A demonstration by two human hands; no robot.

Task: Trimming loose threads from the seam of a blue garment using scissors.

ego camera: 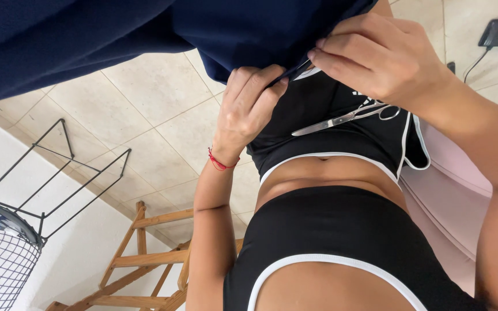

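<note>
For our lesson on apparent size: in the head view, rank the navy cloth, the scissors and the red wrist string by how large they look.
1. navy cloth, though it is nearest the camera
2. scissors
3. red wrist string

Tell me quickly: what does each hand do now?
Left hand: closed, pinching the navy fabric.
Right hand: closed on the same fabric, scissors hanging from it.

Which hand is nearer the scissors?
Right. The right hand pinches navy fabric just above the handles of the scissors; the left hand grips it beyond their tips.
</note>
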